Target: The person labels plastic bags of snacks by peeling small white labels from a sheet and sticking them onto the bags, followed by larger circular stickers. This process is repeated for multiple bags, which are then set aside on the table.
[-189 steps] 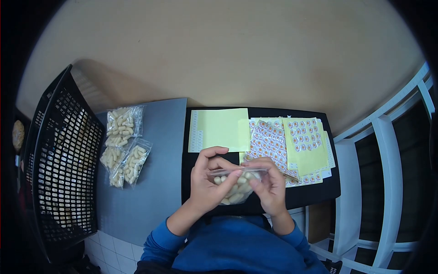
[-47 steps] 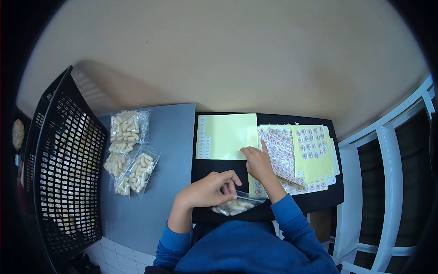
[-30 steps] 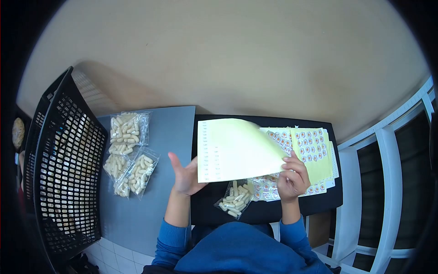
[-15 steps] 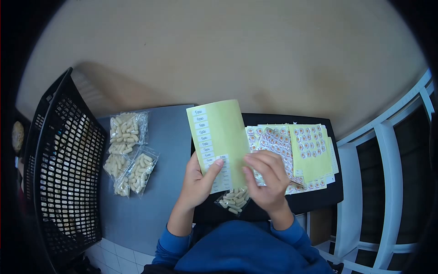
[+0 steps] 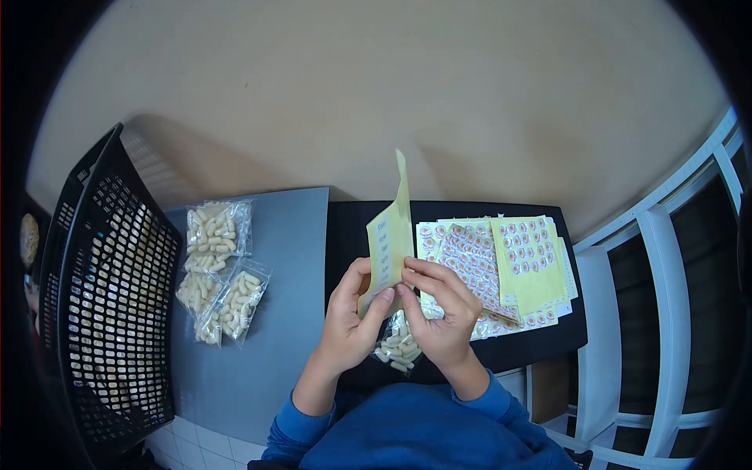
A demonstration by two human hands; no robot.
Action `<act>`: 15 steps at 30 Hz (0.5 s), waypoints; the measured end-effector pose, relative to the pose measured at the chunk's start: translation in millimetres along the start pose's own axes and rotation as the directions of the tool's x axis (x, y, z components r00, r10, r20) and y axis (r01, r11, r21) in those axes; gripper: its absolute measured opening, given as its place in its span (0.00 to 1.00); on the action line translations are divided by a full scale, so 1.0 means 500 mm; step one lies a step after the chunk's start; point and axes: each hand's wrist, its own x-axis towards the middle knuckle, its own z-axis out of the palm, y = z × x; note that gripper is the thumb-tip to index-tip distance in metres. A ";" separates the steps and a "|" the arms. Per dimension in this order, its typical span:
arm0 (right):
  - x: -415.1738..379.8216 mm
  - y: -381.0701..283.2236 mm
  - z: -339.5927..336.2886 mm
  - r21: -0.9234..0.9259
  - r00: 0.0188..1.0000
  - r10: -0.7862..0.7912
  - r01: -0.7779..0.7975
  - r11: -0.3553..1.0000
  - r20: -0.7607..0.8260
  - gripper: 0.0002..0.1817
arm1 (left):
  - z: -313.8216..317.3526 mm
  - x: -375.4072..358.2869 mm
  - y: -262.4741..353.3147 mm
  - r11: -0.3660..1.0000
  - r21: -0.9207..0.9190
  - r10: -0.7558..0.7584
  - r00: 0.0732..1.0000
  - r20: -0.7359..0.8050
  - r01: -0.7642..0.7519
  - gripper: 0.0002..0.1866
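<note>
My left hand (image 5: 354, 317) grips the lower left part of a yellow label sheet (image 5: 389, 235), its thumb across the front. The sheet is bent lengthwise and seen partly edge-on, with a column of small white printed labels on its left side. My right hand (image 5: 442, 309) pinches the sheet's right side near the bottom, thumb and fingertips close to my left thumb. Under my hands, a clear plastic bag of pale, finger-shaped pieces (image 5: 398, 350) lies on the black surface, partly hidden by my right hand.
Sheets of round stickers (image 5: 470, 262) are piled on the black table (image 5: 352, 227) at right, a yellow-backed sheet (image 5: 536, 290) on top. Several filled clear bags (image 5: 211, 235) lie on the grey table (image 5: 294, 258). A tall black plastic basket (image 5: 117, 164) stands at far left, a white frame (image 5: 666, 266) at right.
The label sheet has turned from facing me to nearly edge-on and bent. My right hand has moved left from beside the sheet and closed on its lower edge.
</note>
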 end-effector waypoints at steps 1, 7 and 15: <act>-0.001 0.000 0.001 -0.004 1.000 -0.002 0.002 1.000 -0.006 0.11 | 0.003 0.002 0.003 1.000 0.003 0.025 1.000 -0.014 -0.025 0.12; -0.006 0.002 0.001 0.054 0.998 0.066 -0.065 0.996 -0.017 0.09 | -0.006 0.002 -0.011 0.996 0.084 0.029 0.999 0.034 -0.032 0.13; -0.009 0.009 -0.001 0.137 0.988 0.151 -0.145 0.980 -0.030 0.08 | 0.007 0.004 -0.002 0.999 0.025 0.021 0.999 0.028 -0.022 0.13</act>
